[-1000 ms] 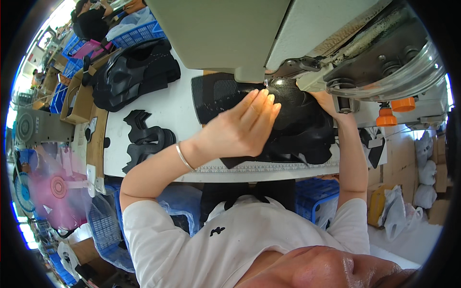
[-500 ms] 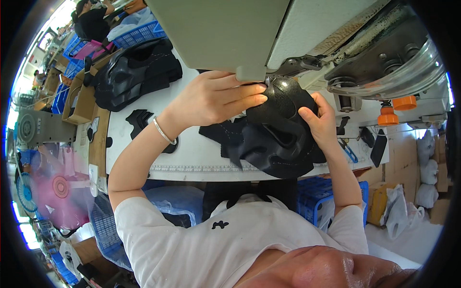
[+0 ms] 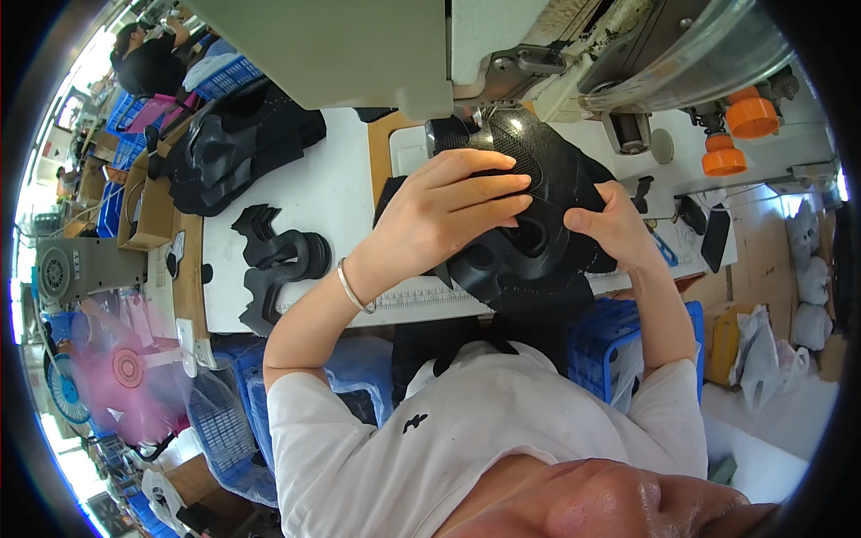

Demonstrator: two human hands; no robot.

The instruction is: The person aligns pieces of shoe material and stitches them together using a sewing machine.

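Note:
A black moulded fabric piece [image 3: 489, 269] with a shiny, textured dome and raised curved ridges lies under the head of a sewing machine [image 3: 341, 49]. Its far part reaches the presser foot area [image 3: 484, 117]; the needle itself is hard to make out. My left hand [image 3: 439, 208] rests across the middle of the piece, fingers stretched out and slightly apart, thumb hidden. At the right edge, my right hand [image 3: 619, 229] pinches the material, thumb on top and fingers partly out of sight beneath it.
Left on the white table [image 3: 350, 161] lie black curved cutouts [image 3: 291, 255] and a pile of black moulded pieces [image 3: 229, 148]. Orange knobs [image 3: 722, 154] hang from the machine at right. A pink fan [image 3: 126, 368] and blue crates [image 3: 587, 345] stand around. Another person [image 3: 148, 63] sits far left.
My left hand has moved back from beside the presser foot onto the piece's middle. The piece lies more spread out. The view has shifted, uncovering the cutouts my left arm partly hid.

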